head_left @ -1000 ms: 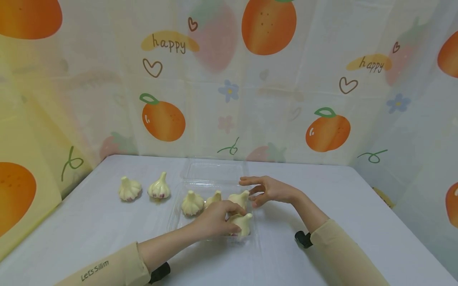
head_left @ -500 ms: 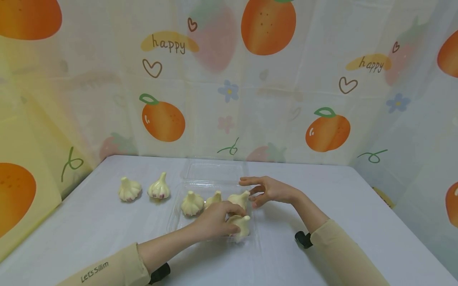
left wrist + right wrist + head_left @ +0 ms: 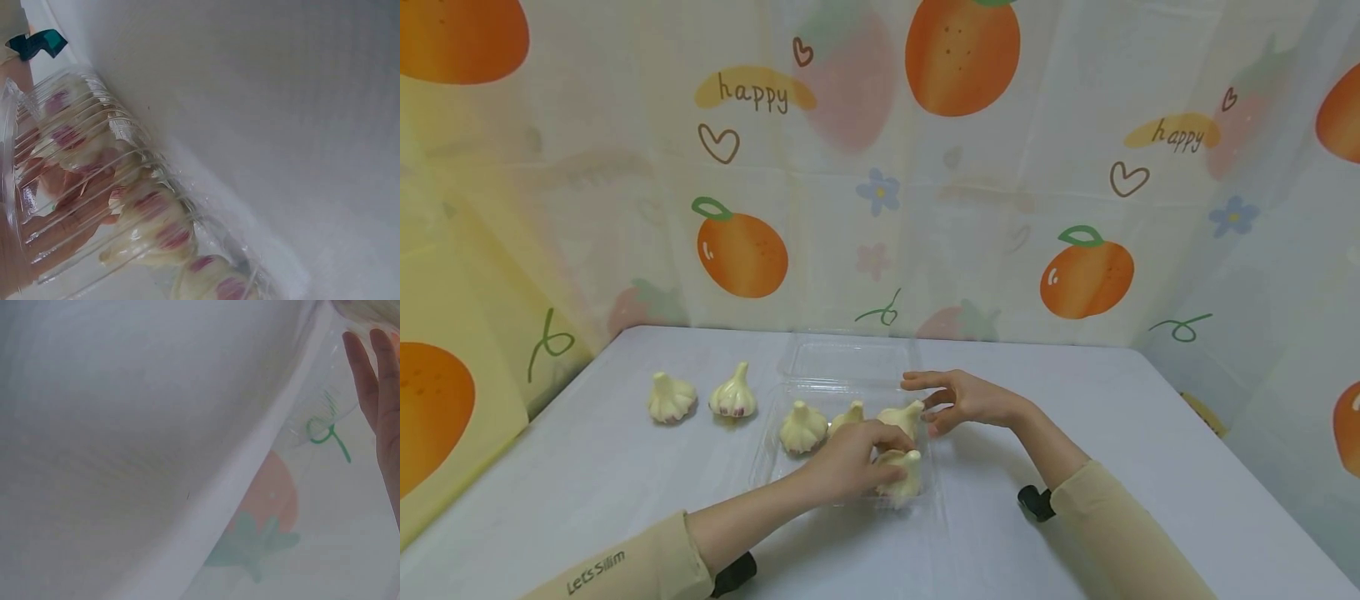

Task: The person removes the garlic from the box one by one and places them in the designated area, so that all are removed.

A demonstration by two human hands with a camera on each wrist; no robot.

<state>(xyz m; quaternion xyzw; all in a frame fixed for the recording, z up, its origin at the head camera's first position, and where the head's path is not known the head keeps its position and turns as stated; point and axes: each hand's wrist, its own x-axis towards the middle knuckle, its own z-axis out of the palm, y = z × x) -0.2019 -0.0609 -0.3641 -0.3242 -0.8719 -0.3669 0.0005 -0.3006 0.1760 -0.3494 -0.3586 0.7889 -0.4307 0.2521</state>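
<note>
In the head view, my left hand (image 3: 850,460) pinches a garlic bulb (image 3: 910,479) between thumb and fingers at the front right of a clear plastic container (image 3: 766,467). The bulb's stem points up. Behind it lies another garlic bulb (image 3: 898,417), with its stem tilted right. My right hand (image 3: 973,400) is at the container's right side, fingers loosely bent, close to that stem; contact is unclear. A garlic bulb (image 3: 803,427) sits at the container's left, and a partly hidden garlic bulb (image 3: 847,417) is beside it. Through the ribbed wall, the left wrist view shows several bulbs' purple-marked bases (image 3: 156,222).
Two more garlic bulbs, one far left (image 3: 672,397) and one nearer (image 3: 733,392), stand on the white table (image 3: 1075,383) left of the container. Its clear lid (image 3: 850,360) lies folded back behind it. A fruit-print curtain (image 3: 955,250) hangs at the table's back edge.
The pinched garlic bulb has turned in my left hand, its stem swinging from pointing right to upright, and it has shifted slightly left. My right hand has stayed in place.
</note>
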